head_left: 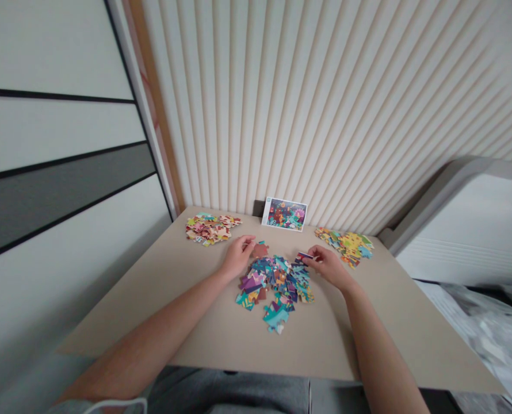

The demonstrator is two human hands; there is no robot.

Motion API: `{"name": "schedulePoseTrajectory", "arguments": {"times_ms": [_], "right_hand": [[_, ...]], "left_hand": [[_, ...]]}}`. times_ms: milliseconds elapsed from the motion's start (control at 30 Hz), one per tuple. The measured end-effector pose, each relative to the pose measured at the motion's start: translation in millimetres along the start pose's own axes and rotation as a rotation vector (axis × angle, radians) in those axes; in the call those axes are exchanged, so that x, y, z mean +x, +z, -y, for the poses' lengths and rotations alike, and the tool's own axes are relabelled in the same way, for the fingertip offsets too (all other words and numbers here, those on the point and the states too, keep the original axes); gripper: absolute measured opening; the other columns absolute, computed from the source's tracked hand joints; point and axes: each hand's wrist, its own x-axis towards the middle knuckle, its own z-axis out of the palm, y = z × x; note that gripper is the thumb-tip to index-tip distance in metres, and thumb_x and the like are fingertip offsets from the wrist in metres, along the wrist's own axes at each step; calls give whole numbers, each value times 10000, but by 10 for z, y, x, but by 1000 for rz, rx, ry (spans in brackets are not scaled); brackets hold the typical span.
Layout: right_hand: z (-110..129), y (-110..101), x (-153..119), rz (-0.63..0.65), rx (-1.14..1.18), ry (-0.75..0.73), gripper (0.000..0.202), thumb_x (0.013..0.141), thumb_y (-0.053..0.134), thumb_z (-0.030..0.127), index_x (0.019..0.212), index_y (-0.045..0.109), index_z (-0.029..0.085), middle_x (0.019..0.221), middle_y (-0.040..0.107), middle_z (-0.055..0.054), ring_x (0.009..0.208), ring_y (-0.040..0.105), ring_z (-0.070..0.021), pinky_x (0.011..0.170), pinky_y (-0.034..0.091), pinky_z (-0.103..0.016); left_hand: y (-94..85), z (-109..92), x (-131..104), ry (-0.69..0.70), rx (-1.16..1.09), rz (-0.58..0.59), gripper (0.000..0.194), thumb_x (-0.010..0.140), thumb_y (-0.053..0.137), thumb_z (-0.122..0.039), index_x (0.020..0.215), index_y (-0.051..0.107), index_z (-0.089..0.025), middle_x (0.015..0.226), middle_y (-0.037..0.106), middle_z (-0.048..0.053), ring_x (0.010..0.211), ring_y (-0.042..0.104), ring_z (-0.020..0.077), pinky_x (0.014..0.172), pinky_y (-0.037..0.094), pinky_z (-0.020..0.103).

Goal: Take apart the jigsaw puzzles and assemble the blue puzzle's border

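A loose pile of jigsaw puzzle pieces [276, 276], mostly blue, purple and teal, lies on the table in front of me. My right hand [323, 264] pinches one dark puzzle piece [304, 256] between thumb and fingers, just above the pile's right side. At the pile's upper left, my left hand [237, 257] rests with its fingers loosely apart. A reddish-brown puzzle piece [261, 249] lies right beside those fingertips; whether they touch it I cannot tell. Behind the pile, a picture card [285, 214] with a colourful dark-ground scene leans upright.
Pink and cream puzzle pieces [208, 228] form a heap at the table's back left. Another heap of yellow and green pieces [348, 246] sits at the back right. A pleated cream panel [256, 103] stands behind the beige table [187, 328]; a white cabinet [57, 132] is at left.
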Motion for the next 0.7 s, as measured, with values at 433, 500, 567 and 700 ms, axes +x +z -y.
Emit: {"name": "schedulePoseTrajectory", "arguments": {"times_ms": [433,500,567,700], "right_hand": [[178,169,46,-41,372,-34,475,866,669,499,1231,639,198,841,729,-43,773,691,-198,784,569,-386],[189,173,50,-71,390,-38,445,865,673,483,1209,646,201,820,720,-37,767,687,-195,783,568,-382],[171,168,63,-119,394,-40,406,864,677,473,1166,657,204,826,711,-36,741,672,-186,759,562,-367],[78,96,105,-308,356,-45,376,864,666,474,1128,660,208,778,670,-23,702,632,-175,704,538,-332]], "left_hand": [[1,-60,-17,-78,-83,62,339,921,569,-485,997,657,-167,698,649,0,515,572,136,443,420,231],[-13,-84,-23,-73,-79,46,347,923,563,-502,976,659,-173,656,629,-14,485,552,126,440,404,227],[-22,-96,-34,-88,-85,46,364,936,543,-526,995,655,-185,581,587,-38,436,522,118,427,382,221],[-5,-74,-42,-176,-147,85,418,956,502,-576,1060,630,-192,479,530,-58,371,511,131,385,365,223]]}}
